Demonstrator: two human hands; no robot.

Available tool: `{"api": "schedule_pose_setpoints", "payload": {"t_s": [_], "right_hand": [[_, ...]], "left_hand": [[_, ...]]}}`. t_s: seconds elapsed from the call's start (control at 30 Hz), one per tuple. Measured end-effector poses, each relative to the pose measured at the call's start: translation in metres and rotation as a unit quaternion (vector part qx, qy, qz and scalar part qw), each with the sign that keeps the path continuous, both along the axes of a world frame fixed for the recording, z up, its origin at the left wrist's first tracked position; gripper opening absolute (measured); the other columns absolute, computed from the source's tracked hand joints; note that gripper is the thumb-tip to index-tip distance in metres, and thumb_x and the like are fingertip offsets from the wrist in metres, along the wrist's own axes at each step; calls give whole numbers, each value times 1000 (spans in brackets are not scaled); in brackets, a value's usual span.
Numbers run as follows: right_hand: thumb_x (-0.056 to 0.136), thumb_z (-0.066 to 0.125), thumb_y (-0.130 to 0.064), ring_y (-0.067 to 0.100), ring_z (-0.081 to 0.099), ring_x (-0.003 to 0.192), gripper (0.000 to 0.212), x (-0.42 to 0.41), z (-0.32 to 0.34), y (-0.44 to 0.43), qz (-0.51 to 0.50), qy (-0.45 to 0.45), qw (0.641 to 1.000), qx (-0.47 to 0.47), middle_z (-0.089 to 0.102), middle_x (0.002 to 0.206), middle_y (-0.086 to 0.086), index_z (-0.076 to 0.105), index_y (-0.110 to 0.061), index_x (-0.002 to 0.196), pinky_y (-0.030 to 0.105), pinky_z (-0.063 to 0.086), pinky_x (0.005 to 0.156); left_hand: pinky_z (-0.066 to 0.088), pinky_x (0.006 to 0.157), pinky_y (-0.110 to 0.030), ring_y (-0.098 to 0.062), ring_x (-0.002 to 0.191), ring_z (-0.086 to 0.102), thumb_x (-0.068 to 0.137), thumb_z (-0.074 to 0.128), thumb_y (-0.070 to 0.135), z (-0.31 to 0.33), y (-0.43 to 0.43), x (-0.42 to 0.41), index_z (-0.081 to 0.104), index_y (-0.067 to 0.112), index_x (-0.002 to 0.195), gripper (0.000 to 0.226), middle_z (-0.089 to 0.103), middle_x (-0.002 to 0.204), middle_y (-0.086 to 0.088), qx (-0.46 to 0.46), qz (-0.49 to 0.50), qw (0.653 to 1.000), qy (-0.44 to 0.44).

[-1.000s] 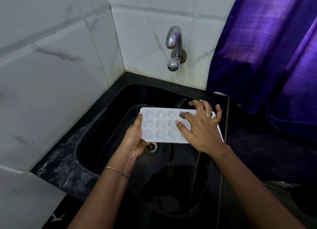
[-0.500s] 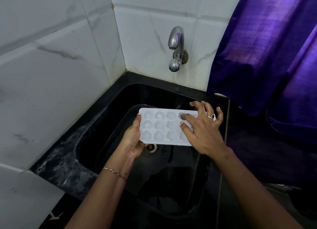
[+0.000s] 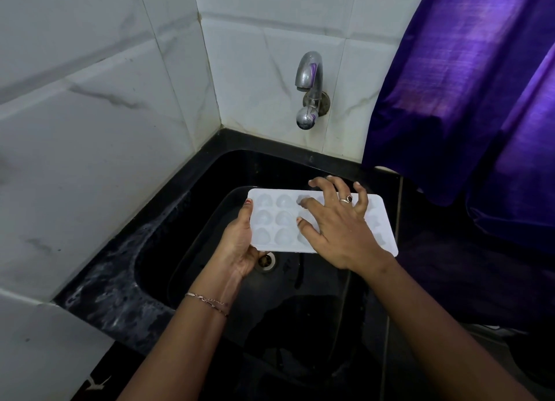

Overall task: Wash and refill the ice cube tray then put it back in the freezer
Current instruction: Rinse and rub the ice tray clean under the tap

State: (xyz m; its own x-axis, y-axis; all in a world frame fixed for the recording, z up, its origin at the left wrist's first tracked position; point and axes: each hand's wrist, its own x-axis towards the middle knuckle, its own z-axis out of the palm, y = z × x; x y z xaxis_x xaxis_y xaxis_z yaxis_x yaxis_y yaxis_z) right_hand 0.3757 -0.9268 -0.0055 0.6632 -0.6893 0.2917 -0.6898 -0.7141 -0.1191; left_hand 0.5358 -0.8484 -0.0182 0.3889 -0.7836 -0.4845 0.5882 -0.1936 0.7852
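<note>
- I see the white ice cube tray (image 3: 271,220) held level over the black sink (image 3: 192,220), above the drain (image 3: 266,261), its rounded cells facing up
- My left hand (image 3: 240,244) grips the tray's left end; thumb on the top rim, the other fingers hidden beneath
- My right hand (image 3: 336,229) lies on the tray's upper face, fingers spread wide and bent, tips pressing into the cells; a ring (image 3: 347,199) shows on one finger
- A bracelet (image 3: 207,300) circles the left wrist
- The metal tap (image 3: 309,88) juts from the tiled wall (image 3: 90,130) beyond the sink's far edge; a purple curtain (image 3: 465,85) hangs at the right
</note>
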Motion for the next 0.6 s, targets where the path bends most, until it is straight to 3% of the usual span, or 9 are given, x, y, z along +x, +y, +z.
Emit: {"api": "schedule_pose_setpoints", "payload": {"t_s": [0.2, 0.43, 0.6], "right_hand": [[86, 32, -54, 19, 27, 132, 40, 3, -3, 6, -47, -33, 998, -7, 41, 133, -4, 62, -37, 108, 50, -6, 109], [87, 26, -56, 21, 15, 141, 45, 4, -5, 3, -38, -8, 999, 7, 30, 145, -4, 58, -41, 115, 48, -16, 107], [90, 28, -48, 17, 21, 136, 39, 2, -7, 3, -43, -26, 999, 5, 36, 137, -8, 63, -41, 106, 48, -15, 108]], "left_hand": [[54, 90, -50, -32, 98, 70, 99, 42, 48, -4, 1, 3, 66, 13, 113, 45, 74, 106, -12, 9, 3, 1000, 0], [54, 90, -50, -32, 100, 70, 100, 40, 48, -5, 1, 5, 65, 13, 116, 46, 73, 108, -12, 18, -5, 1000, 4], [49, 96, -52, -33, 97, 69, 100, 39, 48, -10, 3, 0, 67, 12, 110, 47, 74, 104, -13, 28, 0, 1000, -5]]}}
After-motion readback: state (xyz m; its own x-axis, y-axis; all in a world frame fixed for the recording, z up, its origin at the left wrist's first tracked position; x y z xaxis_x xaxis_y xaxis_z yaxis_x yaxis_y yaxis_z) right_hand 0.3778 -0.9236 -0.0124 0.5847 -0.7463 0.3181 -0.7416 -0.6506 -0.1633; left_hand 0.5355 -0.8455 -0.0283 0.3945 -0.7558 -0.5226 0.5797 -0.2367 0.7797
